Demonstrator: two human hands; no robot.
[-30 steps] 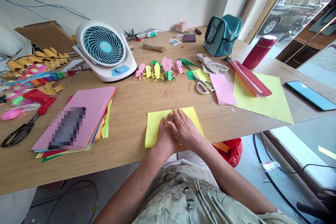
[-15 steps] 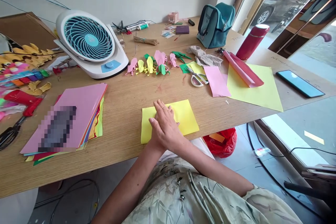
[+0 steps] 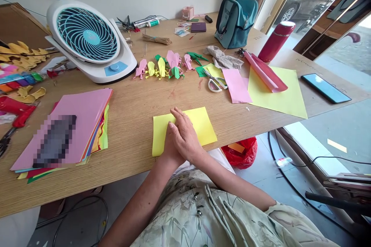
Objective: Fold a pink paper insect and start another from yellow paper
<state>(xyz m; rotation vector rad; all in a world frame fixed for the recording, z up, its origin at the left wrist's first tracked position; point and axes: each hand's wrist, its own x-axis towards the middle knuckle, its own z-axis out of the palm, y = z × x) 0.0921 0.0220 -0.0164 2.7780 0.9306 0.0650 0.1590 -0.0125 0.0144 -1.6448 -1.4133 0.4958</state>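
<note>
A sheet of yellow paper (image 3: pixel 205 125) lies near the front edge of the wooden table. Over its left and middle part my two hands overlap. My right hand (image 3: pixel 187 137) is on top, its fingers stretched forward across the other hand, holding nothing that shows. Underneath, my left hand (image 3: pixel 170 144) rests on the paper; its fingers are hidden by the right hand. Beyond the paper stand several small folded paper figures (image 3: pixel 161 67) in pink, yellow and green. White-handled scissors (image 3: pixel 215 85) lie to their right, by a pink paper piece (image 3: pixel 237 86).
A white fan (image 3: pixel 113 58) stands at the back left, behind a stack of coloured paper (image 3: pixel 84 112). On the right are a larger yellow sheet (image 3: pixel 275 102), a red flask (image 3: pixel 275 42), a phone (image 3: pixel 326 88) and a teal bag (image 3: pixel 239 23). A red plastic bag (image 3: pixel 246 154) sits below the edge.
My right thumb has drawn in closer to its fingers, and the hands now overlap more tightly. The yellow paper stays under them. The whole view has shifted slightly.
</note>
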